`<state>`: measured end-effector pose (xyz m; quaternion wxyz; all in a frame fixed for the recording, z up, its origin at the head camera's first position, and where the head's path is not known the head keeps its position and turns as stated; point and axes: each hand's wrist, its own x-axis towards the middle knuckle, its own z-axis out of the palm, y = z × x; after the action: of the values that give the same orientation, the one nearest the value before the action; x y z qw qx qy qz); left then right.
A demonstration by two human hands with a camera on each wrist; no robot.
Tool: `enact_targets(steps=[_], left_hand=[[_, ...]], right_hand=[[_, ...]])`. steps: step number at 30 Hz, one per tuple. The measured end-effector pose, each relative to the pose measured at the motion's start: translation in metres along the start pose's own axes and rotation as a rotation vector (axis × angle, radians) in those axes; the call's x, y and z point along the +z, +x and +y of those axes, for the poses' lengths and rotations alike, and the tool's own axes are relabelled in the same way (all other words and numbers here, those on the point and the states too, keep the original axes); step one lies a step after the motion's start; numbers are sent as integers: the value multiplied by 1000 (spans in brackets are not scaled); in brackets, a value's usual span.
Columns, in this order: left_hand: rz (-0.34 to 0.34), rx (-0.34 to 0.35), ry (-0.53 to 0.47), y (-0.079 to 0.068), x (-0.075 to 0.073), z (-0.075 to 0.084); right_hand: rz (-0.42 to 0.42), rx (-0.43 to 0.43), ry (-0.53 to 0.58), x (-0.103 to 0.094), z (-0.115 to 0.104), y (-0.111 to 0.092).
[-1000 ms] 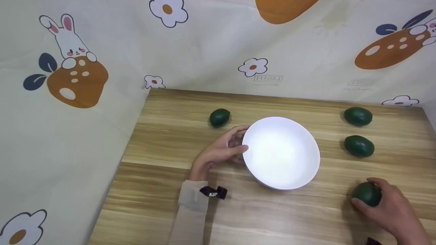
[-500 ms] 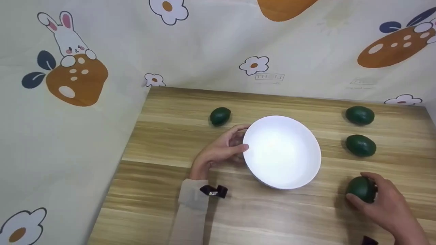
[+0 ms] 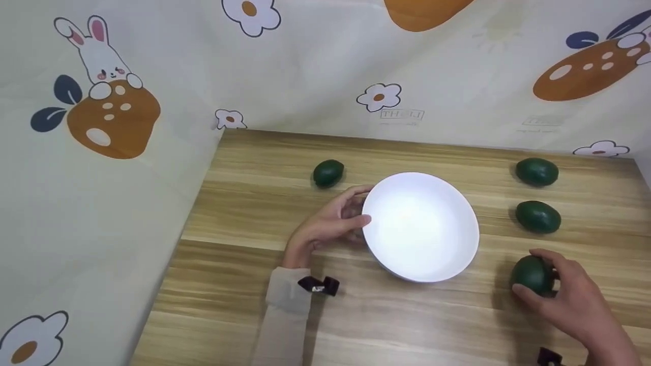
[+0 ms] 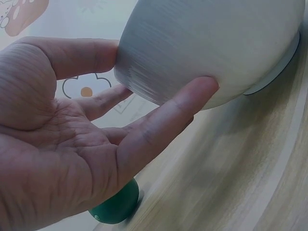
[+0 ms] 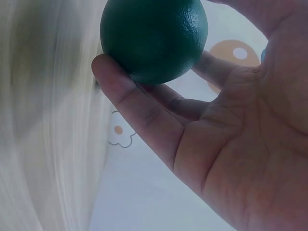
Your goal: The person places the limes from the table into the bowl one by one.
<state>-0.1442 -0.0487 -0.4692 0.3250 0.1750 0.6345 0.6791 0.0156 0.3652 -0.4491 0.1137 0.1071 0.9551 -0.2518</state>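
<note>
A white bowl point(image 3: 421, 229) stands on the wooden table. My left hand point(image 3: 330, 223) holds its left side, thumb at the rim and fingers against the outer wall; the left wrist view shows these fingers under the curve of the bowl point(image 4: 202, 43). My right hand point(image 3: 574, 300) grips a dark green avocado point(image 3: 532, 275) between thumb and fingers, right of the bowl. In the right wrist view the avocado point(image 5: 154, 38) sits at the fingertips and looks raised off the table. The bowl's visible inside holds nothing.
Two more avocados, a far one point(image 3: 537, 172) and a nearer one point(image 3: 538, 217), lie at the right of the table point(image 3: 229, 203). Another avocado point(image 3: 328, 173) lies behind my left hand. A printed cloth point(image 3: 305, 76) hangs along the back and left edges.
My right hand has moved left and slightly away from me with the avocado, closer to the bowl. The left hand and the bowl have stayed in place.
</note>
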Motion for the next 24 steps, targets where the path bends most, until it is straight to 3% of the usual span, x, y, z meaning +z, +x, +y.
enact_targets(steps=[14,20,24], left_hand=[[-6,17,-10,-1,0,0],[-11,5,-33,-1,0,1],[-18,8,-48,-1,0,1]], right_hand=[[34,-53,-20,-9,-9,5],[-9,-26,-8,-17,-14,11],[13,-53,-12,-19,-16,13]])
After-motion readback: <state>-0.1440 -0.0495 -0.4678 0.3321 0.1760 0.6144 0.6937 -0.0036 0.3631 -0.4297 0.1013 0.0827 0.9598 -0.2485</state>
